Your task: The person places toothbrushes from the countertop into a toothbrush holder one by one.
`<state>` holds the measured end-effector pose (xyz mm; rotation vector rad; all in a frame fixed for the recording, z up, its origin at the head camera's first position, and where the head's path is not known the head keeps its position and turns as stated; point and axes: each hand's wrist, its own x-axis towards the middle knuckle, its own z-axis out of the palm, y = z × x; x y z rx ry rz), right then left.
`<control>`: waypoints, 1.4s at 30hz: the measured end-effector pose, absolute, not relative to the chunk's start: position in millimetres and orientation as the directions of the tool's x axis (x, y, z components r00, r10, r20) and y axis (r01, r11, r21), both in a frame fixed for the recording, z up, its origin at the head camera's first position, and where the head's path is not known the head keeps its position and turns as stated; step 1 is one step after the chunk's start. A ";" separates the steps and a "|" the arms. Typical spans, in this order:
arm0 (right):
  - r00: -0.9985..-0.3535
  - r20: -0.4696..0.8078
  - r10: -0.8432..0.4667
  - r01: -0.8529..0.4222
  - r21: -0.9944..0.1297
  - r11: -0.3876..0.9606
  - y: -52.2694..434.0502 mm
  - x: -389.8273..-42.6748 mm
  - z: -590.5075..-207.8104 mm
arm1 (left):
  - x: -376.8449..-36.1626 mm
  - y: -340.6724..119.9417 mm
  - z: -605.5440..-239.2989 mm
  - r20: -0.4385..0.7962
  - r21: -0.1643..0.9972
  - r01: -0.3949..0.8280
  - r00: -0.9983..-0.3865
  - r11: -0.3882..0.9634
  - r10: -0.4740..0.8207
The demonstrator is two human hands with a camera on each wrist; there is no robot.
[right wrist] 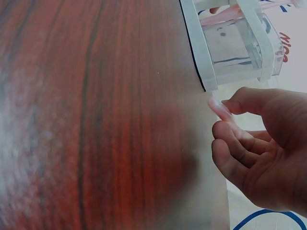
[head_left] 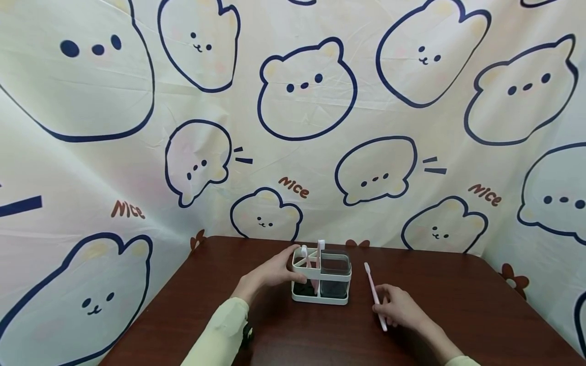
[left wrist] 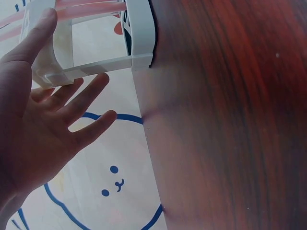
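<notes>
A white toothbrush holder [head_left: 320,300] stands on the table, with two pink toothbrushes [head_left: 318,256] upright in its left part and a clear cup [head_left: 336,287] in its right part. My left hand [head_left: 274,269] grips the holder's left side, thumb at the front and fingers behind. The left wrist view has the thumb over the upper frame [left wrist: 96,64], the other fingers spread. To the right, my right hand [head_left: 400,305] pinches another pink toothbrush [head_left: 371,284] by its handle, bristle end pointing away from me. Its handle end [right wrist: 219,109] pokes out between thumb and fingers.
The dark brown wooden table [head_left: 297,340] reaches back to a cream curtain [head_left: 311,168] printed with cartoon animal faces. More of this cloth hangs along the table's left and right sides.
</notes>
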<state>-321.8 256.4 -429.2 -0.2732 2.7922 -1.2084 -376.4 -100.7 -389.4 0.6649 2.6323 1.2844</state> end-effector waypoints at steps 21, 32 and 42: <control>-0.981 0.148 -0.128 -0.195 -0.801 0.567 239.5 -320.8 -416.9 | -375.1 -100.6 -389.0 0.078 0.766 0.340 -0.891 0.545 0.446; -0.976 0.196 -0.100 -0.218 -0.796 0.565 231.3 -320.3 -405.5 | -376.5 -100.9 -388.9 0.071 0.775 0.331 -0.892 0.538 0.446; -0.944 0.299 -0.141 -0.324 -0.754 0.572 216.9 -314.8 -392.5 | -375.9 -100.6 -389.5 0.077 0.769 0.339 -0.890 0.542 0.449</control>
